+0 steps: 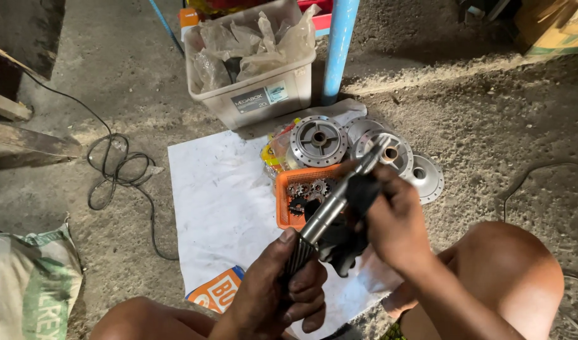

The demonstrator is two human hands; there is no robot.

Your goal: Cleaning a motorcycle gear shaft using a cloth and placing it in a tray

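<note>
My left hand (281,289) grips the splined lower end of a long steel shaft (333,204), which slants up to the right. My right hand (393,220) is closed around a dark rag (349,242) that wraps the shaft's upper half. Just beyond the shaft's tip lie several round silver hub discs (318,141) on the ground. Beneath the shaft sits an orange basket (283,201) holding small dark sprockets (309,189). All of this is over a white sheet (220,208) spread on the concrete floor.
A translucent plastic bin (264,94) stuffed with crumpled plastic bags stands at the back, next to a blue pole (338,50). A black cable (116,173) coils at left. A woven sack (31,283) lies at lower left, an orange carton (216,291) by my knee.
</note>
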